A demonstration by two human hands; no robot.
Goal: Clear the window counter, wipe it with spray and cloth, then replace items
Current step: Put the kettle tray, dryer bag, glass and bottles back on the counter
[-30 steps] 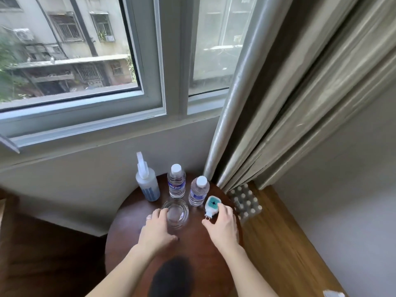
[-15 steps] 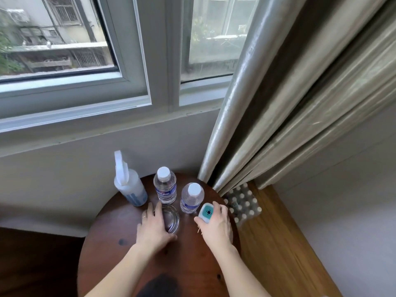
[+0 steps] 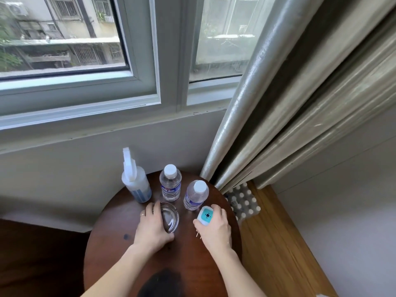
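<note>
A round dark wooden table point(image 3: 120, 239) stands under the window. My left hand point(image 3: 151, 227) grips the left side of a clear glass dish point(image 3: 170, 217) resting on the table. My right hand point(image 3: 214, 228) holds a small white and teal plug-in device point(image 3: 206, 215) with metal prongs sticking out below it. Behind the hands stand a white spray bottle point(image 3: 136, 181) and two clear water bottles point(image 3: 170, 183) point(image 3: 196, 195) with white caps.
A grey curtain point(image 3: 267, 103) hangs at the right, touching the table's back edge. A shrink-wrapped pack of bottles point(image 3: 244, 203) sits on the wooden floor point(image 3: 278, 243) by the table. The window sill point(image 3: 85, 133) runs above the wall.
Both hands keep their hold on the dish and the device with little movement. The camera has shifted, so the table and objects sit a little differently in view.
</note>
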